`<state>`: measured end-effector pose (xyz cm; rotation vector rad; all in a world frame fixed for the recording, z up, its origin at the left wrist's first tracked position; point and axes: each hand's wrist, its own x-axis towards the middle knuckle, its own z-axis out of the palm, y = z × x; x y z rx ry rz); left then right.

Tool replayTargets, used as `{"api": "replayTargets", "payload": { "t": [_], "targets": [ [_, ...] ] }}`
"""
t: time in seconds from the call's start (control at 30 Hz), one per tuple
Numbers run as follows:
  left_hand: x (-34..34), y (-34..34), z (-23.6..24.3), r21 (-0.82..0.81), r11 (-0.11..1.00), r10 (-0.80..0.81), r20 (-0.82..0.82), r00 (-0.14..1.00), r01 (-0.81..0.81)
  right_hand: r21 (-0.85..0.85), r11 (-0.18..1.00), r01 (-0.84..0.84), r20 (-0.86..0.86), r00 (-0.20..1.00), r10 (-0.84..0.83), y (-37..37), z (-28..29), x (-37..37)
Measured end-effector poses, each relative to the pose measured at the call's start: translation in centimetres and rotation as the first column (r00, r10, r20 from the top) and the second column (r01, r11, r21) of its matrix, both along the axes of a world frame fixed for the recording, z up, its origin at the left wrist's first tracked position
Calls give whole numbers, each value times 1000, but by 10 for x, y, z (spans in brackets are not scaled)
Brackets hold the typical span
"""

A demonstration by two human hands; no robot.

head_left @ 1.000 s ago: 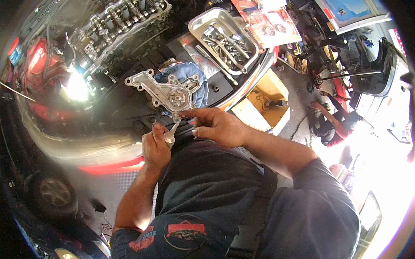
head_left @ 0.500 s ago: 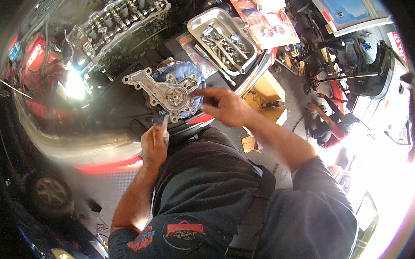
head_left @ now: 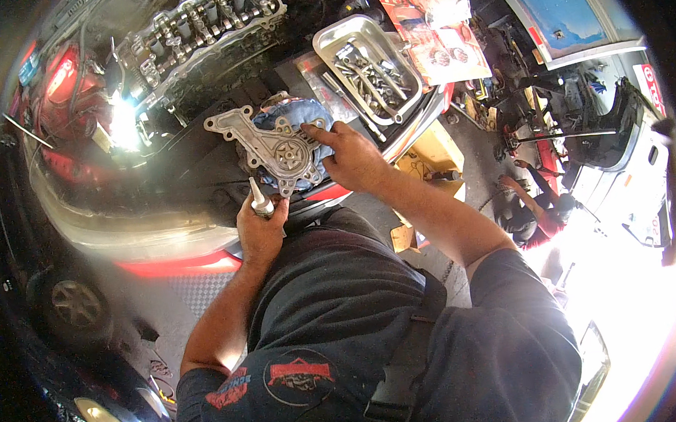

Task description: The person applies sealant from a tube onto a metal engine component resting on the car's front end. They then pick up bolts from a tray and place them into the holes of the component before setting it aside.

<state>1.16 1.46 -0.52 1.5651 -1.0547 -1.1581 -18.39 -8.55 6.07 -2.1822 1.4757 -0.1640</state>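
A grey metal water pump (head_left: 266, 148) with a round impeller lies on a crumpled blue cloth (head_left: 299, 111) at the car's front edge. My left hand (head_left: 260, 234) is wrapped round a sealant tube (head_left: 262, 207), its white tapered nozzle pointing up beside the pump's lower edge. Most of the tube is hidden in my palm. My right hand (head_left: 356, 161) reaches in from the right, index finger stretched out onto the pump's upper right part. The other fingers are curled, and I see nothing held in them.
Beyond the pump is an exposed engine cylinder head (head_left: 198, 30). A metal tray (head_left: 370, 68) of bolts and tools stands to the right, near a red and white package (head_left: 444, 47). A work light (head_left: 125, 122) glares at left. Another person (head_left: 535, 204) crouches far right.
My right hand has shifted up and left, bringing its index finger onto the pump. My left hand has turned, so the tube's nozzle now leans left and shows clearly.
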Motion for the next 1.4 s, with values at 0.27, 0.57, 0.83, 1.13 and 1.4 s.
{"api": "replayTargets", "payload": {
  "t": [0.27, 0.57, 0.83, 1.13, 1.4],
  "targets": [
    [-3, -4, 5, -4, 1000, -15, 63, 998, 15, 24, 998, 62, -99, 993, -59, 19, -5, 35],
    [0, -3, 1, 117, 992, -39, -15, 999, 41, 25, 991, 129, -149, 981, -124, 2, 19, 10],
    [-1, -4, 0, 101, 995, -10, -10, 1000, 11, 56, 998, 38, 17, 999, -39, 4, 4, 17],
    [0, -5, 0, 78, 997, 5, -141, 990, 6, -19, 1000, -11, -107, 994, 9, -16, 15, -6],
    [-3, -5, 2, 105, 994, 54, -185, 981, -35, -60, 983, -174, -375, 917, 140, -10, 24, -19]
  ]
}}
